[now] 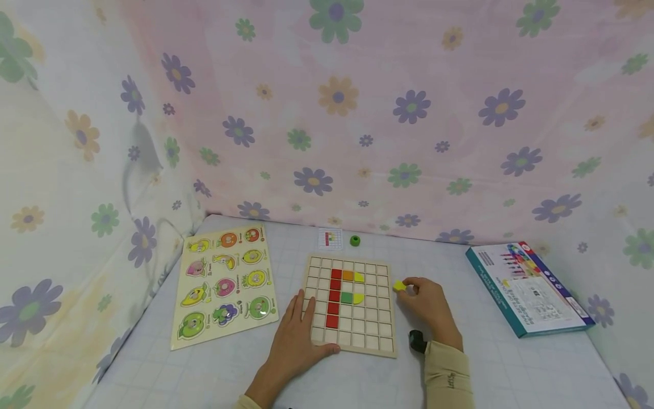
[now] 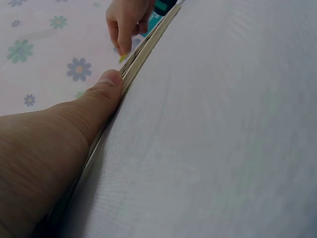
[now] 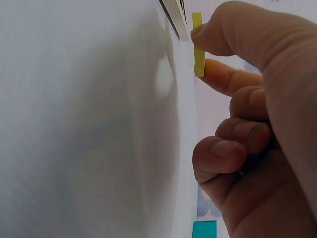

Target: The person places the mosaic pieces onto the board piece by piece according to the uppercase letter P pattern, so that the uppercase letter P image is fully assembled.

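A wooden grid board (image 1: 370,329) lies flat on the table. A column of several red tiles (image 1: 334,296) stands in it, with an orange tile (image 1: 348,276), a green tile (image 1: 347,297) and two yellow tiles with curved edges (image 1: 359,298) to their right. My left hand (image 1: 296,341) rests at the board's lower left, fingers extended over its left side; the left wrist view has the thumb (image 2: 101,96) against its near edge. Just right of the board, my right hand (image 1: 429,301) pinches a thin yellow tile (image 3: 198,62) between thumb and index finger, its other fingers curled.
A fruit puzzle board (image 1: 217,334) lies at the left. Behind the grid board are a small pattern card (image 1: 330,239) and a green ring-shaped piece (image 1: 355,241). A teal-edged box (image 1: 531,295) lies at the right. Flowered cloth (image 1: 368,113) walls the table's back and sides.
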A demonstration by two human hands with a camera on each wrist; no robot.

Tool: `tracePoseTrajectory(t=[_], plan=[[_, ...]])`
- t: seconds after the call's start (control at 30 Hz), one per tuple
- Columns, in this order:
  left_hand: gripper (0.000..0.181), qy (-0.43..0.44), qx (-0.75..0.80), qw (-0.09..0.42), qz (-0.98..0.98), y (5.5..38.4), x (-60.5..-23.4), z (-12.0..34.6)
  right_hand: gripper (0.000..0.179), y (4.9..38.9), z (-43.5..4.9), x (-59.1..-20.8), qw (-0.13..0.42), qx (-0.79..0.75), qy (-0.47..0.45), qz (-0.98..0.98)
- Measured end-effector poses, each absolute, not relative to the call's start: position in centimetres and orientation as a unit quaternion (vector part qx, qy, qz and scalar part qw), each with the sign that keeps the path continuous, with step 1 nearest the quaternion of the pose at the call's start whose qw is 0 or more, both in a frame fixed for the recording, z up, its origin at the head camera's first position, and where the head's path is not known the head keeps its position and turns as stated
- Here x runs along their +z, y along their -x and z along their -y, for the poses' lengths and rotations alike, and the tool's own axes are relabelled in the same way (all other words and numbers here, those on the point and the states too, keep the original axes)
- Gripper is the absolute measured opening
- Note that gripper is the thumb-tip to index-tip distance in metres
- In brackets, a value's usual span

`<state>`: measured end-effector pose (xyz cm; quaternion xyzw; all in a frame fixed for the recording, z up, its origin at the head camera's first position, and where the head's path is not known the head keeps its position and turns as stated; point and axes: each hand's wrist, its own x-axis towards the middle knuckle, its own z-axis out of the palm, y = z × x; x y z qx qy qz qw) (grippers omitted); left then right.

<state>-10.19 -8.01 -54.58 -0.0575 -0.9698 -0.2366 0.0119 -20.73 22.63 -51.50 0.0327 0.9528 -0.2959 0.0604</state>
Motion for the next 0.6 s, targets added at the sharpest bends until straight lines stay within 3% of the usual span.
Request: tracePoseTrajectory(t=[0.6], plan=[[0.124, 0.059, -0.232, 0.022, 0.971, 10.1, -54.7, 8.0, 0.027, 21.1, -17.8, -50.2, 0.045, -0.317, 0.112, -0.941]])
